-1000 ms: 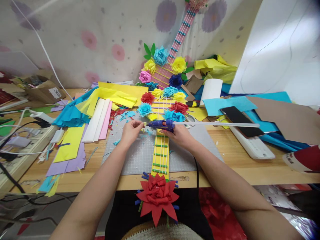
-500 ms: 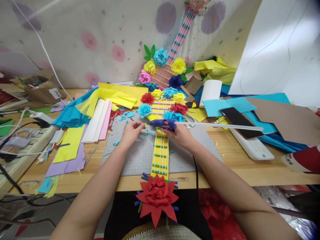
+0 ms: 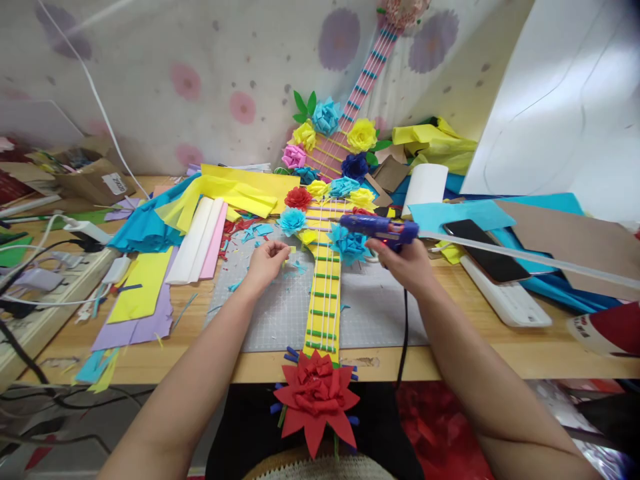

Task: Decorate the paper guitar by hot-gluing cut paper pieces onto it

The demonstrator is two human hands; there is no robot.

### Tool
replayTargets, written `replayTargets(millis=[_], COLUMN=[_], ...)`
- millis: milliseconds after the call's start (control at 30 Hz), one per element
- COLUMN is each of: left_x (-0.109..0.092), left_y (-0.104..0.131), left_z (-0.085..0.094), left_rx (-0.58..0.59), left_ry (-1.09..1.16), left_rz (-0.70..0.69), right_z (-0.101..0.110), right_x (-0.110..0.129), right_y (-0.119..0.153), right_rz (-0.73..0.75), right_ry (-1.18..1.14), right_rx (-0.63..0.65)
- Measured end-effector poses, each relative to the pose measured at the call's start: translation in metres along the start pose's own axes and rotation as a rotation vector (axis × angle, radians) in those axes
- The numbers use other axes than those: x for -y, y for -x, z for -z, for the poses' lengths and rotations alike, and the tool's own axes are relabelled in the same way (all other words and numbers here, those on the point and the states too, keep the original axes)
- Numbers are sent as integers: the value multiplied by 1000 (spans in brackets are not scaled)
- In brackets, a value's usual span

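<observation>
My right hand [image 3: 406, 261] is wrapped round a blue glue gun [image 3: 380, 228] with a long clear glue stick [image 3: 520, 255] out of its back. Its nozzle points left over the flowers of a yellow paper guitar [image 3: 325, 293]. My left hand [image 3: 269, 263] is left of the guitar neck, fingertips pinched on a tiny yellowish piece [image 3: 293, 249]. The guitar lies on a grey cutting mat [image 3: 280, 313], with white strings and green bars. A large red paper flower [image 3: 317, 393] sits at its near end, over the table edge.
A pink paper guitar [image 3: 363, 90] leans on the wall. At left are crepe paper [image 3: 145, 223], a power strip [image 3: 65, 297] and cables. A phone [image 3: 486, 250], a white case [image 3: 507, 293] and a red-and-white cup [image 3: 607, 328] are at right.
My right hand has moved the glue gun right and slightly up, away from my left hand. My left hand has stayed nearly in place. More of the guitar's blue flower shows now.
</observation>
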State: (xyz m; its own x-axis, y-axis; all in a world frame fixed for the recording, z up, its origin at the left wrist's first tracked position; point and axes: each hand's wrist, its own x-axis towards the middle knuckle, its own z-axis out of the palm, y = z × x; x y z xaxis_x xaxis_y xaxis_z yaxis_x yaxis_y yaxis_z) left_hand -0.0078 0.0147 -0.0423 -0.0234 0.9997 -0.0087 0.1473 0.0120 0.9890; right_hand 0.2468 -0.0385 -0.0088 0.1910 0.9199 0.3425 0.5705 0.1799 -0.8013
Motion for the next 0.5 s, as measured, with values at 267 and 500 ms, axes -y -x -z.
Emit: replayTargets(millis=[267,500], left_x=[5,2], left_y=[-1,1], left_z=[1,1], left_rx=[-28,-28], left_ry=[-11,-5], left_rz=[-65,-63], right_z=[42,42], right_x=[-47,-86], right_y=[0,6], right_rz=[-328,-386], right_ry=[287,444], right_rx=[-300,-195])
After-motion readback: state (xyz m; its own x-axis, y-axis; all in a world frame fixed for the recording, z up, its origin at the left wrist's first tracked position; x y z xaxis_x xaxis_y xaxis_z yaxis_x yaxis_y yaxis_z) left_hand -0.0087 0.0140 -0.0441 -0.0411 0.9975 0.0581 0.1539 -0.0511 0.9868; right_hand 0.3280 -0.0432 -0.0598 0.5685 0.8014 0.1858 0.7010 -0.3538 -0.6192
